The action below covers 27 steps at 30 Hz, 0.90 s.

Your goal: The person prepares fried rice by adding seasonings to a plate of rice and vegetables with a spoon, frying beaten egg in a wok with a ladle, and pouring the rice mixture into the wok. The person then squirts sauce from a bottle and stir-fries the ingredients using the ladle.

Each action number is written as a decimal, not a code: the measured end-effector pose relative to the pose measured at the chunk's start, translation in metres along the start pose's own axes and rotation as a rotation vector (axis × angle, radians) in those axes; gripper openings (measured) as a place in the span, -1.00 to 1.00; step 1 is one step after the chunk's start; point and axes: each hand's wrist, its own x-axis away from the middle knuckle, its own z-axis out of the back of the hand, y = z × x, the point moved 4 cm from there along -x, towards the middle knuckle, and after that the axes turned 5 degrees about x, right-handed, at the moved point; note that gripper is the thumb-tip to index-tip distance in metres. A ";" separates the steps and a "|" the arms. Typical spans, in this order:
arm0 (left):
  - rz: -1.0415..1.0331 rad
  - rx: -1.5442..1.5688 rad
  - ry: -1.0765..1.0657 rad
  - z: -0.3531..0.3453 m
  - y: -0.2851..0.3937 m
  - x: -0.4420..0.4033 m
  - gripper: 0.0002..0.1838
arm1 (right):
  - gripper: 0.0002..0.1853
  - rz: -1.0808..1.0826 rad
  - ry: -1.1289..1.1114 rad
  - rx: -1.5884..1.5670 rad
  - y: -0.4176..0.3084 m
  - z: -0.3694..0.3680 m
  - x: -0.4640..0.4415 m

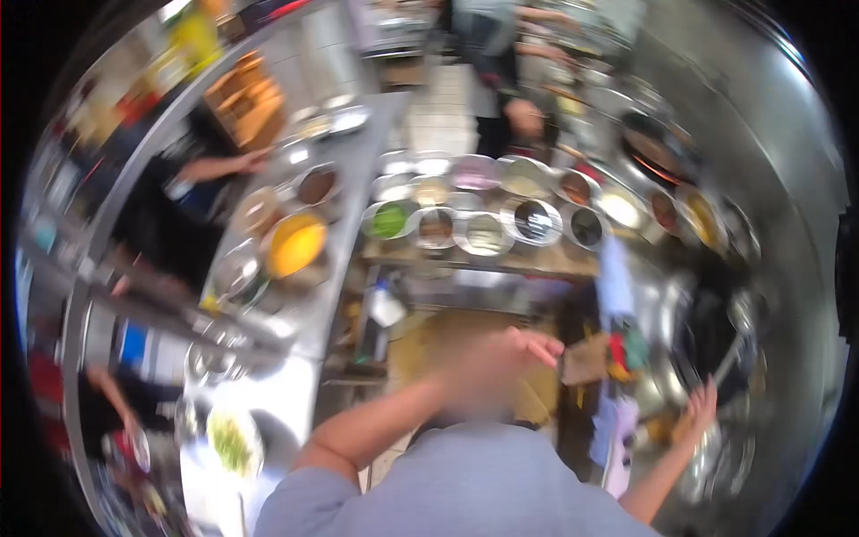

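Observation:
At the right, my right hand is closed round the handle of a metal ladle. The ladle's bowl end lies over a dark wok. My left hand is in front of my chest, its fingers stretched out to the right and seemingly holding nothing. Just beyond its fingertips is a brown block-like thing, too blurred to name. Beside that are red, yellow and green cloth-like items. The whole picture is smeared by motion.
Ahead, a shelf carries several bowls, one with chopped greens. A steel counter on the left holds a bowl of orange-yellow food and a plate of greens. Co-workers stand ahead and left.

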 end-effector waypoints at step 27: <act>-0.997 0.946 1.984 0.150 -0.065 0.507 -0.69 | -0.71 -0.536 -1.895 0.455 -0.040 -0.609 0.418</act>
